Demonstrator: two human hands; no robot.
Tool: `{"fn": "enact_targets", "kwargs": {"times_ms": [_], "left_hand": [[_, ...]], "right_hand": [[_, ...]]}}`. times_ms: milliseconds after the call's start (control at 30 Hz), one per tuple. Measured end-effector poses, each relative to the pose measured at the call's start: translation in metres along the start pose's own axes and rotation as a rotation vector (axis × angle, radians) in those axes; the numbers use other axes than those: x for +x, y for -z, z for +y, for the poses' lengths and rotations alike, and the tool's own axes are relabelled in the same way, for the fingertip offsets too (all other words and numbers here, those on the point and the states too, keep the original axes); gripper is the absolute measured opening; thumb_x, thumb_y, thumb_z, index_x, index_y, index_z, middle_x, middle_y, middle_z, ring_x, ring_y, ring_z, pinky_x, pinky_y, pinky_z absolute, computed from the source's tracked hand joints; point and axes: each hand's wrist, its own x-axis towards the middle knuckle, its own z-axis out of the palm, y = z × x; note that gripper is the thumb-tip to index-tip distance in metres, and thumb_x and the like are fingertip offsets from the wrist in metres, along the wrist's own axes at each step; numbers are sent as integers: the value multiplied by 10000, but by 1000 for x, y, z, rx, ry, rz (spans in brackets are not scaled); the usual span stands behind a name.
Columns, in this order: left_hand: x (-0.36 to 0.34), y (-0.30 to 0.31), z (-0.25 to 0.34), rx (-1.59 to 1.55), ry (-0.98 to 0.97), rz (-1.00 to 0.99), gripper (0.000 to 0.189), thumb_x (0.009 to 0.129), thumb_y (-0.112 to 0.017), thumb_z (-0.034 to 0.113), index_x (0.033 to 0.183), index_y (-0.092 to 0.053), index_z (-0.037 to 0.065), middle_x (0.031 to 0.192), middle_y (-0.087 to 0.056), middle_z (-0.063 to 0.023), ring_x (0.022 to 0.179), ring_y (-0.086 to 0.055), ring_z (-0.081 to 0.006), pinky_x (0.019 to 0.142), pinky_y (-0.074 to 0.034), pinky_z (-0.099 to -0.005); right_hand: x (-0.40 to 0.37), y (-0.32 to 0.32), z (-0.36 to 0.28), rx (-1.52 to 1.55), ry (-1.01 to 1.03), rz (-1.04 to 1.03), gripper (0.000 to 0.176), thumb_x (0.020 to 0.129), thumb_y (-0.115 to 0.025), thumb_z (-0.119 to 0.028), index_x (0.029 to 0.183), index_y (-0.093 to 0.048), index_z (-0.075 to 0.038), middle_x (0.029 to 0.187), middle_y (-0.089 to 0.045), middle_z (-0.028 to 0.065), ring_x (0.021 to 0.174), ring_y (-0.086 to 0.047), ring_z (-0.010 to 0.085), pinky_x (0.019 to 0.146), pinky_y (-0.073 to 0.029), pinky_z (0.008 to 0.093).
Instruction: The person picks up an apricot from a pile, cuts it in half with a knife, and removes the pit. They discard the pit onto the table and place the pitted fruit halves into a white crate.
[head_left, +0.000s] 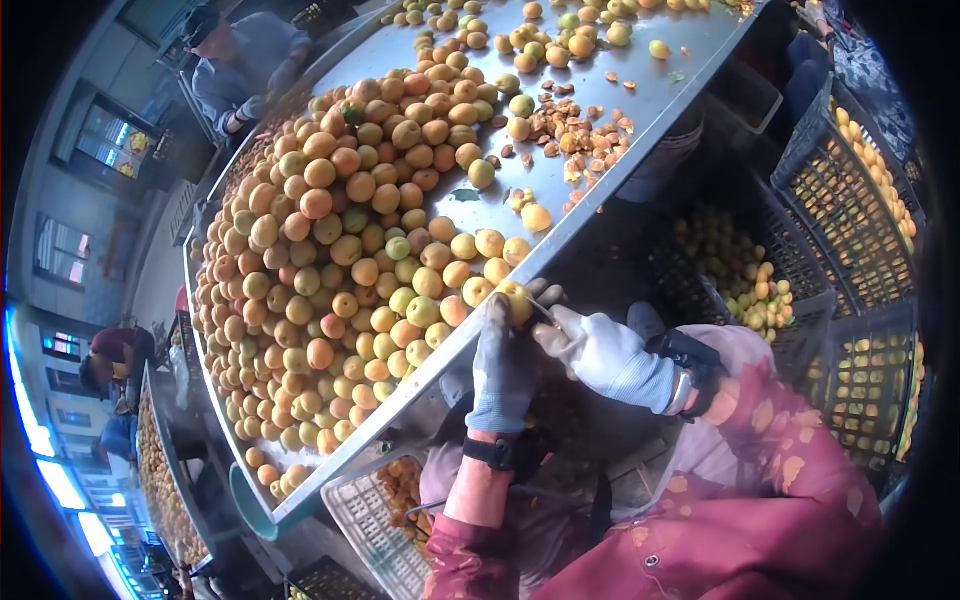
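At the near edge of the metal table, my left hand (500, 365), in a dark-stained glove, is closed around a yellow apricot (515, 300). My right hand (605, 355), in a white and grey glove, meets it from the right. Its fingers are closed on a thin metal tool (542, 313), whose tip is against or close beside the apricot; the handle is hidden in the glove. Just beyond my hands a large heap of apricots (330, 230), orange to green, covers much of the table.
Brown pits or scraps (580, 135) lie on the metal table (640, 95). Below stand a white crate (365, 530) with orange pieces and black crates (850, 210) of apricots at right. A co-worker (245, 65) works across the table. Another heaped table (165, 470) stands left.
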Motion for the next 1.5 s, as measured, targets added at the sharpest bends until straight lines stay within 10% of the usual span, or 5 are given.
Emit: {"fn": "enact_targets", "kwargs": {"times_ms": [167,700,1100,1233,1500], "left_hand": [[-7,-16,21,981,-271,238,424,991,-540,289,1282,-545,-19,1089,-650,-98,932,-617,-154,855,-494,-285],[-7,4,15,600,-77,219,448,1032,-433,372,1173,-632,-4,1031,-647,-40,917,-585,-112,824,-472,-262],[-21,-2,23,1741,-794,56,125,898,-600,112,927,-670,12,869,-680,-54,751,-615,-126,691,-483,-263],[-29,-11,30,1082,-321,161,155,855,-575,89,964,-648,6,835,-662,-54,753,-610,-123,683,-488,-261],[-22,-2,28,990,-362,87,285,839,-583,88,1107,-599,-9,932,-652,-42,798,-596,-110,705,-491,-256]], "right_hand": [[3,6,5,-65,135,86,374,973,-520,-396,998,-616,-35,613,-596,204,613,-642,371,526,-475,416],[7,-16,11,-310,266,228,347,974,-519,-347,1082,-578,-23,618,-605,195,572,-634,368,472,-492,437],[14,-17,19,215,385,-34,375,985,-527,-390,1052,-615,-31,712,-635,141,607,-626,295,564,-498,347],[10,5,8,251,221,-165,396,971,-545,-410,1110,-647,-55,736,-646,165,684,-654,329,605,-499,378],[19,15,4,-143,287,-10,380,942,-560,-434,1150,-656,-130,773,-646,210,738,-646,397,621,-517,426]]}}
